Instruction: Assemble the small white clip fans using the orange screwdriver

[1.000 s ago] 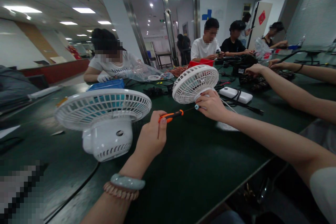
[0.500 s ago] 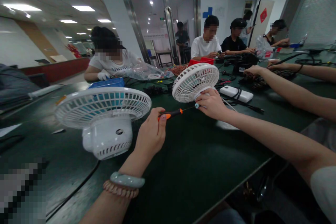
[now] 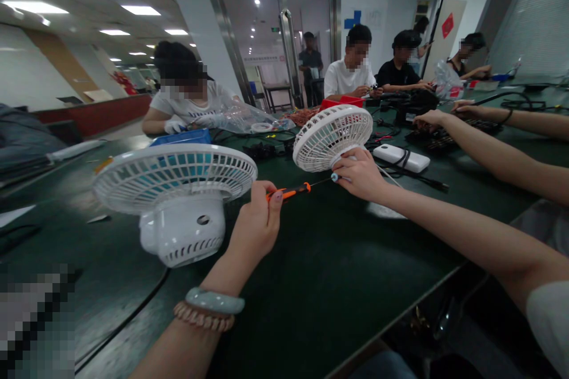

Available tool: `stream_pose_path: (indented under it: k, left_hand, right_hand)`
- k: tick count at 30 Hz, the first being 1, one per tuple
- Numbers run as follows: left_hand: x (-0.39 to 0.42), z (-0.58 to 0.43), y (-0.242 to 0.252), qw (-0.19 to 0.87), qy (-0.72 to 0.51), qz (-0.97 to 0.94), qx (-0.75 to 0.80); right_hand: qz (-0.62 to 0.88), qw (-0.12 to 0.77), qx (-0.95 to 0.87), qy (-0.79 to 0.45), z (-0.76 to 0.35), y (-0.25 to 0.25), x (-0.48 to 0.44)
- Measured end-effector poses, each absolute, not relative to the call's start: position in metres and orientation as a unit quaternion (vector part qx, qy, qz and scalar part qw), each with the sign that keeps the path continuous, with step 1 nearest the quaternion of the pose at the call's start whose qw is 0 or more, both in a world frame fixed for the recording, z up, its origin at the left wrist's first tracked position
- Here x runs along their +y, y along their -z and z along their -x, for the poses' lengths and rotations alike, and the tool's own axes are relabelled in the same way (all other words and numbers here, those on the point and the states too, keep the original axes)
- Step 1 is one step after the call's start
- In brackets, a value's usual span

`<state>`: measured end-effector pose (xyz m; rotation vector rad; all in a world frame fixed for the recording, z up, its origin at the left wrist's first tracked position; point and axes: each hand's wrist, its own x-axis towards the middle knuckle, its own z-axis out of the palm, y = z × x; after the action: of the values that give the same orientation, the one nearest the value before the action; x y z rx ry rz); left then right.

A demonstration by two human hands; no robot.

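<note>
Now the left hand (image 3: 260, 222) is fisted round the screwdriver (image 3: 291, 192), its tip aimed toward three o'clock. The right hand (image 3: 362, 174), fingers curled, grips the fan (image 3: 332, 137) there.

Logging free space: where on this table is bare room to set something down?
Bare table between the left hand with the screwdriver, the right hand and the near edge. Crowded behind the held fan: power bank, cables, co-worker's arm.
</note>
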<state>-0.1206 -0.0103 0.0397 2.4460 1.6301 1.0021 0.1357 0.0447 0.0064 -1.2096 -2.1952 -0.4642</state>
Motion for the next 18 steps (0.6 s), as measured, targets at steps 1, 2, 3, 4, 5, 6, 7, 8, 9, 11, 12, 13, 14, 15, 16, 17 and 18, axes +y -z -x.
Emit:
stream_pose_path:
  k: [1, 2, 3, 4, 5, 6, 7, 8, 9, 11, 12, 13, 14, 15, 16, 17, 18]
  left_hand:
    - [-0.0102, 0.1206, -0.0398, 0.019, -0.322, -0.786, 0.527]
    - [-0.0099, 0.1206, -0.0398, 0.021, -0.321, -0.785, 0.530]
    - [-0.0096, 0.1207, -0.0398, 0.022, -0.319, -0.784, 0.533]
    - [-0.0093, 0.1209, -0.0398, 0.022, -0.316, -0.783, 0.536]
    - [-0.0089, 0.1210, -0.0396, 0.022, -0.314, -0.783, 0.537]
    - [-0.0086, 0.1212, -0.0394, 0.020, -0.312, -0.784, 0.537]
    - [-0.0082, 0.1214, -0.0391, 0.016, -0.312, -0.785, 0.535]
    - [-0.0080, 0.1215, -0.0387, 0.010, -0.313, -0.788, 0.531]
    - [-0.0078, 0.1215, -0.0383, 0.004, -0.315, -0.790, 0.526]
    - [-0.0076, 0.1213, -0.0377, -0.012, -0.321, -0.794, 0.515]
    - [-0.0077, 0.1211, -0.0375, -0.019, -0.324, -0.796, 0.510]
    - [-0.0078, 0.1208, -0.0375, -0.024, -0.324, -0.799, 0.506]
    - [-0.0080, 0.1204, -0.0376, -0.028, -0.323, -0.802, 0.502]
    - [-0.0081, 0.1202, -0.0377, -0.031, -0.320, -0.805, 0.498]
    - [-0.0082, 0.1200, -0.0378, -0.035, -0.316, -0.809, 0.495]
    - [-0.0082, 0.1200, -0.0377, -0.040, -0.312, -0.811, 0.493]
    - [-0.0081, 0.1201, -0.0375, -0.045, -0.309, -0.813, 0.492]
  right_hand:
    - [0.455, 0.291, -0.823, 0.175, -0.1357, -0.0065, 0.0446]
    - [0.455, 0.291, -0.823, 0.176, -0.1356, -0.0066, 0.0444]
    - [0.456, 0.291, -0.822, 0.177, -0.1356, -0.0067, 0.0443]
    - [0.456, 0.292, -0.822, 0.178, -0.1356, -0.0068, 0.0442]
    - [0.457, 0.292, -0.821, 0.179, -0.1357, -0.0069, 0.0440]
    - [0.457, 0.291, -0.821, 0.179, -0.1357, -0.0071, 0.0440]
    - [0.458, 0.289, -0.822, 0.179, -0.1357, -0.0071, 0.0439]
    - [0.457, 0.287, -0.823, 0.178, -0.1357, -0.0071, 0.0439]
    - [0.457, 0.286, -0.823, 0.177, -0.1358, -0.0071, 0.0440]
    - [0.457, 0.286, -0.823, 0.178, -0.1358, -0.0067, 0.0444]
    - [0.457, 0.287, -0.822, 0.179, -0.1359, -0.0065, 0.0447]
    - [0.458, 0.288, -0.822, 0.180, -0.1359, -0.0062, 0.0449]
    - [0.458, 0.288, -0.821, 0.181, -0.1359, -0.0059, 0.0452]
    - [0.458, 0.288, -0.821, 0.181, -0.1360, -0.0057, 0.0453]
    - [0.458, 0.288, -0.821, 0.182, -0.1360, -0.0057, 0.0452]
    - [0.458, 0.288, -0.821, 0.182, -0.1361, -0.0057, 0.0451]
    - [0.458, 0.288, -0.821, 0.182, -0.1361, -0.0057, 0.0447]
